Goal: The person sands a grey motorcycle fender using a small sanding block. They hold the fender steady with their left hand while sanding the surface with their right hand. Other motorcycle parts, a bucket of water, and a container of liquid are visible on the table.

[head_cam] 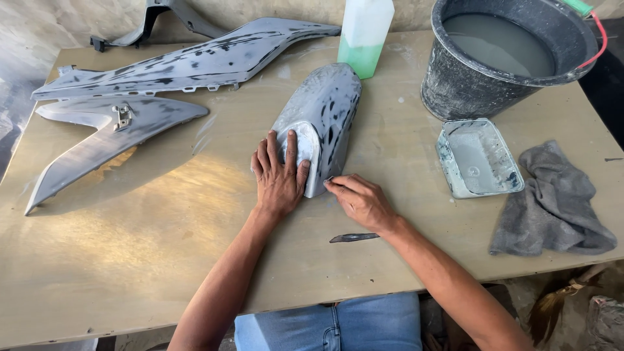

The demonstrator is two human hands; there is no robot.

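A grey sanded motorcycle body panel point(325, 117), domed and mottled with dark patches, lies in the middle of the wooden table point(130, 260). My left hand point(279, 175) rests flat on its near end, fingers spread, pressing it down. My right hand point(361, 200) is at the panel's lower right edge with the fingers pinched together on something small and thin against that edge; what it is I cannot tell. A small dark blade-like tool point(354, 238) lies on the table just below my right wrist.
Two long grey fairing panels point(188, 65) point(104, 133) lie at the left. A dark bucket of cloudy water point(507, 52) stands at the back right, a translucent bottle with green liquid point(363, 36) beside it. A shallow rectangular tray point(478, 158) and a grey rag point(552, 201) lie to the right.
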